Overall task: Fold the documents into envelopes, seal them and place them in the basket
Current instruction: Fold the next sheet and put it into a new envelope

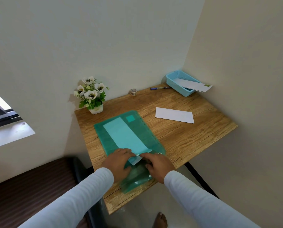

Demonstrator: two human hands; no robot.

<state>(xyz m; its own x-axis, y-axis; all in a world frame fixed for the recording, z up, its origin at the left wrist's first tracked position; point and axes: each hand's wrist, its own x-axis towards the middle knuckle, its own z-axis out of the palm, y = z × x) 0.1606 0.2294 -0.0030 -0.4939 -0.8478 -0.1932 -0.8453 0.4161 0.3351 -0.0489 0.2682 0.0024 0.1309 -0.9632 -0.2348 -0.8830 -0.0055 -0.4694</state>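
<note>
The document (126, 137) lies in the green sleeve (107, 142) on the surface (186, 137), long axis running away from the hands. The left hand (119, 163) pinches its near end; the right hand (157, 165) grips the sleeve's mouth.

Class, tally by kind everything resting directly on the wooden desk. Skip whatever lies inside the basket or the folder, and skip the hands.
envelope: 1
pen: 1
tape roll: 1
flower pot: 1
basket: 1
green folder: 1
Total: 6
</note>
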